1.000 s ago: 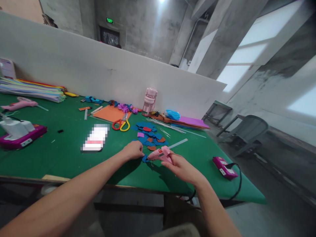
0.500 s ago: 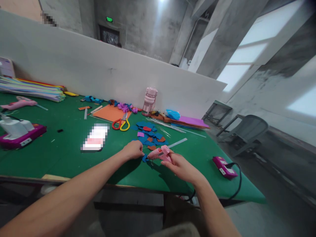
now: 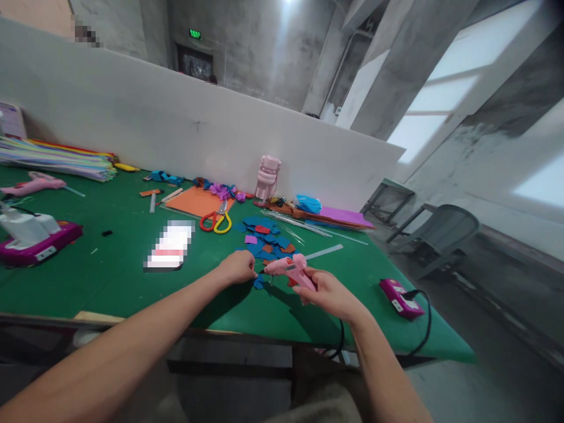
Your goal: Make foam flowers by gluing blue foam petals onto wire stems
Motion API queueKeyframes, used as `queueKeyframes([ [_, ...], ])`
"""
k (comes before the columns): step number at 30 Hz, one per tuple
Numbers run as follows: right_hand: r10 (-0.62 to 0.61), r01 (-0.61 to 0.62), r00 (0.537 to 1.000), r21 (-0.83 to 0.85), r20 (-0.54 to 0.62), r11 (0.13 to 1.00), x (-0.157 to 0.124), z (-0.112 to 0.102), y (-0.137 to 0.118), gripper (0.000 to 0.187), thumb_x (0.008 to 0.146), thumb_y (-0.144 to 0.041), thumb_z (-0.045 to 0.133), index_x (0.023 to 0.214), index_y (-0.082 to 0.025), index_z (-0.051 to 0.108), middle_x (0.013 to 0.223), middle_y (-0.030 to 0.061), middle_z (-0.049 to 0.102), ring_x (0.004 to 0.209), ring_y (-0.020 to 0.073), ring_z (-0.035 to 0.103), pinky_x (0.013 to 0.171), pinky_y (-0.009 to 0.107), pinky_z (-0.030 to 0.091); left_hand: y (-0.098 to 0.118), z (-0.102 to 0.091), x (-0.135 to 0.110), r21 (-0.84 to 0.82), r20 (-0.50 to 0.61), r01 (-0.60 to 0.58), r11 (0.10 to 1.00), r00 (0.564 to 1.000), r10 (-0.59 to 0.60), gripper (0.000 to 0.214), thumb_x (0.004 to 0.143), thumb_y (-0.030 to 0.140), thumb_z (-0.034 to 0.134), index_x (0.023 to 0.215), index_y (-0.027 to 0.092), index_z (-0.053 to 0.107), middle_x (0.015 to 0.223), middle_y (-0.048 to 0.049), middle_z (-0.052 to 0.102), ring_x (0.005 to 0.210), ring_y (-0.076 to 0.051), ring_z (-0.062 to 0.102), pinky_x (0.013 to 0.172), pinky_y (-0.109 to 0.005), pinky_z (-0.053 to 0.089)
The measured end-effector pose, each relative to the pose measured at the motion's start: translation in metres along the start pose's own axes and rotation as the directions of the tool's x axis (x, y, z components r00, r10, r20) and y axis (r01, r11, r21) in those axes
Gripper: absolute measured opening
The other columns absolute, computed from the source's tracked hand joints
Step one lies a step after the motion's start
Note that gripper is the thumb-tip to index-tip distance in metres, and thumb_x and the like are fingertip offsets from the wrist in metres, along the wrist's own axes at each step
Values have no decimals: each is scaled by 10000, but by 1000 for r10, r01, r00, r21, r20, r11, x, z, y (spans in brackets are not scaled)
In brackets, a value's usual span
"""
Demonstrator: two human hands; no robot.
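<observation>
My right hand is wrapped round the handle of a pink hot glue gun, with a clear glue stick jutting from its back end. Its dark nozzle points left, close to the fingertips of my left hand. Those fingers are pinched together at a small blue felt piece low over the table; the exact grip is hidden. Just beyond both hands lies a loose pile of blue felt pieces, with some brown, red and purple pieces among them.
Scissors lie by an orange sheet. A pink bottle stands against the white partition. A purple power strip with a black cable is at right. Another glue gun and pipe cleaners are at left.
The glue gun in my right hand has moved slightly up and right, its nozzle lifting off the blue felt piece. My left hand has stayed nearly still.
</observation>
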State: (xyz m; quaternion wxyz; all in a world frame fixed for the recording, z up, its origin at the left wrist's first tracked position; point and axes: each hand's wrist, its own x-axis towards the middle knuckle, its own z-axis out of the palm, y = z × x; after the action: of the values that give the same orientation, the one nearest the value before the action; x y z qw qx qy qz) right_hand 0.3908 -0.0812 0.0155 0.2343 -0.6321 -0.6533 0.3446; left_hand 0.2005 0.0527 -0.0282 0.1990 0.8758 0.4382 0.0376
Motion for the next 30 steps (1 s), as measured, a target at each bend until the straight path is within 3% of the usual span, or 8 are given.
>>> queueKeyframes([
  [4,23,-32,999,222,43,975,0,-2,4,403,786,-438,514,1054,-137,515,861,54,635,648,144,611,595,248,463,0,0,0,1,-6,-5,1000,1000,5,120,637,297,610,620,180,632,698,-28,651,640,-145,562,506,-213,330],
  [8,-38,24,998,283,41,959,-1,-4,6,433,784,-445,522,1110,-163,487,1047,69,595,509,70,525,568,255,481,-2,1,1,-5,-5,-12,1000,1000,12,112,640,289,606,627,182,634,686,-22,648,628,-140,555,510,-211,332],
  [12,-21,12,999,251,33,968,-2,-4,8,413,774,-450,538,1051,-147,501,835,27,590,499,71,474,511,240,479,-3,1,1,-13,-3,-15,1000,1000,15,116,639,293,607,615,182,628,672,-16,642,620,-132,551,507,-203,331],
  [15,4,-11,999,214,32,977,-1,-2,8,399,768,-450,546,1013,-137,506,660,-27,487,513,81,460,512,239,490,-3,1,1,-18,-2,-10,1000,1000,10,126,643,301,611,609,180,622,657,-13,635,615,-127,551,506,-200,331],
  [23,-48,29,993,170,104,985,-3,0,0,359,780,-414,519,1034,-163,553,895,34,541,610,97,490,508,222,496,-4,3,3,-12,1,-11,1000,1000,11,143,643,323,612,618,183,623,668,-23,643,637,-141,569,516,-204,347],
  [30,-30,26,998,77,50,997,-1,2,3,345,778,-405,510,989,-136,559,887,47,522,640,117,502,494,233,510,-5,4,4,0,3,-10,1000,1000,10,154,650,336,594,649,189,642,697,-33,656,650,-158,577,540,-217,372],
])
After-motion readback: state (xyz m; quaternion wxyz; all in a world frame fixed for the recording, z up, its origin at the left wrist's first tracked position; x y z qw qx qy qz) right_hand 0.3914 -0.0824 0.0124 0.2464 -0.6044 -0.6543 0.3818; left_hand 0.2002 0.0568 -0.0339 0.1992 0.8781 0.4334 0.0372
